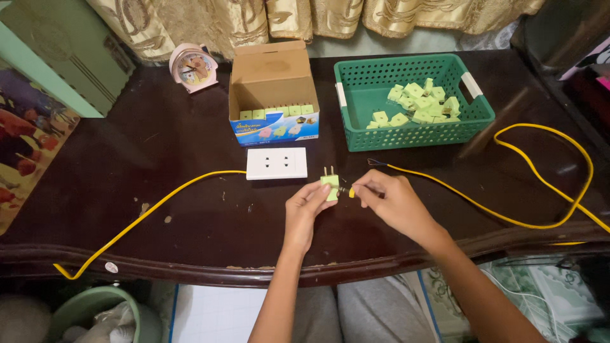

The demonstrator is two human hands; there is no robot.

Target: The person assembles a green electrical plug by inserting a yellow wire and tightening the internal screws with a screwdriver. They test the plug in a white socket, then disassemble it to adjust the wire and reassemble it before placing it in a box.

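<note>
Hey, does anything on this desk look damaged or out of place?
Yes. The dark wooden desk has pale chips in its finish near the front edge. A yellow cable ends in bare stripped wires beside the green basket. The left hand holds a green plug; the right hand works a tool at it.

The lower half of the green plug (330,186) was covered by the left hand's (304,213) fingers (316,194). The small tool pinched by the right hand (391,203) showed only a yellow tip (351,192) just beyond its fingertips; the rest lay inside the grip. To the right of those fingers, the yellow cable (546,225) ran off the picture's edge. The cable's bare ends (372,162), just above the fingers, were too small to make out.
</note>
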